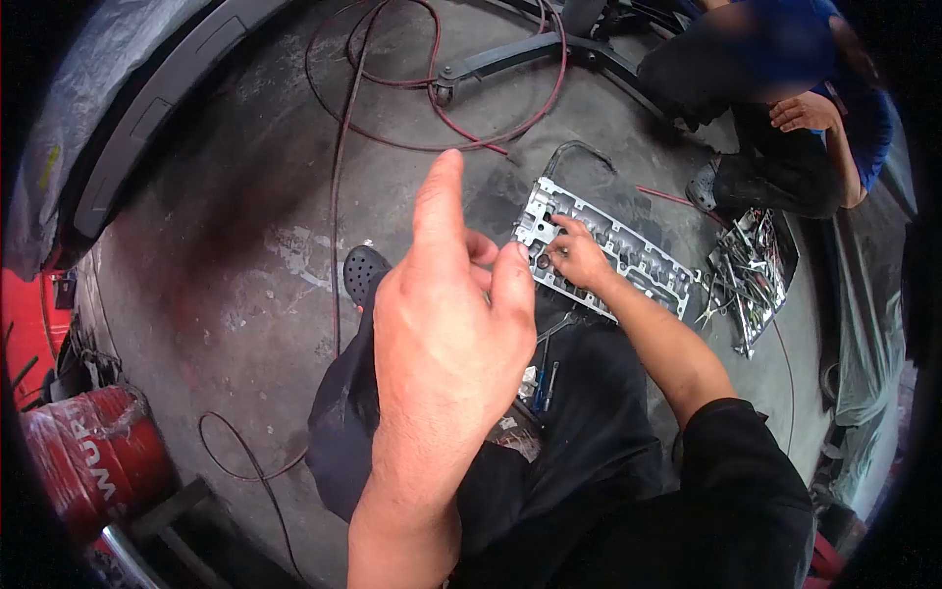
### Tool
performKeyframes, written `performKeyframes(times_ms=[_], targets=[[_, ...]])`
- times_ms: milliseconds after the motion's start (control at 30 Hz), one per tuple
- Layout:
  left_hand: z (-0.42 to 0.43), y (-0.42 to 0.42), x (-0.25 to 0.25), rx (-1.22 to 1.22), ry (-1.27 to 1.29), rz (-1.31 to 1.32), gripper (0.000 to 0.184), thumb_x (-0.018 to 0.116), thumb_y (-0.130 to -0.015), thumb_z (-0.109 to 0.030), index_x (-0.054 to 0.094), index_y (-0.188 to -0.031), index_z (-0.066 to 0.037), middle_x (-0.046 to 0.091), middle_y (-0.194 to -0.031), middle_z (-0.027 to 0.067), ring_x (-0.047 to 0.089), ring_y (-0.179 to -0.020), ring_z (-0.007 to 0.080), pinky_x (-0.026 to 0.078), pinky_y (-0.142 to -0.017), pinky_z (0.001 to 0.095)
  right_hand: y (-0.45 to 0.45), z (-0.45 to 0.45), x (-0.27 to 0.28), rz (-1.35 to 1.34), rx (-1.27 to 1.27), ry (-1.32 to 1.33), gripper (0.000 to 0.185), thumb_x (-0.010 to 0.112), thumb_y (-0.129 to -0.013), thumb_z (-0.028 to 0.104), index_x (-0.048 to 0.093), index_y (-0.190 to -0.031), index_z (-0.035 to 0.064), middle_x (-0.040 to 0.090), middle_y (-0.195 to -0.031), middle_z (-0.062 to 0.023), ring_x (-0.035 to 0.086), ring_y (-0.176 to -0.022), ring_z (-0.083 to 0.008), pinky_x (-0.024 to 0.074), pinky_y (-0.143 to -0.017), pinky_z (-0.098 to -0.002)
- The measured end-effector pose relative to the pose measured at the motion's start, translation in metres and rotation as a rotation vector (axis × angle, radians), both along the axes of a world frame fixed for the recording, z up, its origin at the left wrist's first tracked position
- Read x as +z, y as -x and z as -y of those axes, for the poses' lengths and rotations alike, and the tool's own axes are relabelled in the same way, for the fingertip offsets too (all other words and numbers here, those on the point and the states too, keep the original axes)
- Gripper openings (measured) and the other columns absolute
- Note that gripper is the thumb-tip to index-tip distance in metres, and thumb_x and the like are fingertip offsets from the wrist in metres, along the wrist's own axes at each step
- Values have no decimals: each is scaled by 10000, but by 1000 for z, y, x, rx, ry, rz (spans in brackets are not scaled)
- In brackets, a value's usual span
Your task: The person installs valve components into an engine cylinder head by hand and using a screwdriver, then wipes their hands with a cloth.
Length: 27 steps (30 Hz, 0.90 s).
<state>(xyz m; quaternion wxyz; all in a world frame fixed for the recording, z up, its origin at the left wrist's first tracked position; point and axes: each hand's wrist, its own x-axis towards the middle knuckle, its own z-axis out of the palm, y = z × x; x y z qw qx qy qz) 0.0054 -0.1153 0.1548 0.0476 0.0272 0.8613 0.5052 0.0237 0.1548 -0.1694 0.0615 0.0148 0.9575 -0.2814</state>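
Observation:
My left hand (446, 294) is raised close to the camera, index finger pointing up, thumb out and the other fingers partly curled. Nothing shows in it. Beyond it lies a silver engine cylinder head (628, 245) on the floor, its cavities and bolt holes facing up. My right hand (581, 257) reaches over its left end, fingers spread and fingertips at the openings there. Whether the fingertips press on the metal is hard to tell. A wrench (556, 326) and a blue-handled screwdriver (541, 391) lie nearer my legs.
Another person (775, 128) crouches at the upper right. A pile of hand tools (751, 275) lies right of the cylinder head. A red hose (471, 145) coils on the floor near a wheeled stand's leg (500, 57). A red drum (98, 452) stands at the lower left.

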Motion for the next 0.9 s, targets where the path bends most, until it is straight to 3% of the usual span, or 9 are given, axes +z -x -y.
performKeyframes(times_ms=[133, 233, 333, 633, 900], targets=[[0, 0, 2, -19, 5, 13, 636, 682, -837, 7, 469, -1434, -38, 709, -846, 141, 673, -748, 137, 543, -709, 289, -6, 9, 6, -19, -62, 36, 148, 739, -768, 148, 731, -898, 78, 463, -1474, -179, 382, -1386, -387, 335, -1138, -468], [1, -1, -1, -20, 2, -15, 630, 682, -837, 10, 472, -1429, -38, 709, -845, 141, 677, -738, 144, 545, -705, 289, -7, 29, 14, -26, -245, -127, 284, 805, -726, 195, 672, -952, 87, 399, -1505, -187, 331, -1412, -385, 280, -1158, -491], [1, 0, -2, -25, -4, -6, 626, 685, -836, 10, 474, -1424, -36, 709, -844, 142, 682, -733, 149, 547, -702, 292, -2, 38, 12, 170, -429, -216, 499, 878, -662, 266, 616, -1058, 110, 353, -1523, -202, 287, -1435, -371, 196, -1182, -515], [-3, -2, -5, -54, 25, -45, 624, 686, -837, 8, 471, -1422, -30, 710, -843, 151, 692, -738, 155, 552, -703, 295, 9, 41, 12, 290, -439, -311, 559, 880, -667, 314, 615, -1117, 113, 361, -1516, -191, 311, -1421, -362, 213, -1157, -582], [-2, -2, -3, -55, 56, -44, 632, 686, -837, -4, 463, -1428, -31, 707, -840, 152, 694, -727, 164, 553, -694, 305, 8, 43, 13, 256, -430, -324, 563, 861, -674, 290, 618, -1149, 109, 377, -1498, -197, 336, -1404, -366, 223, -1156, -585]])
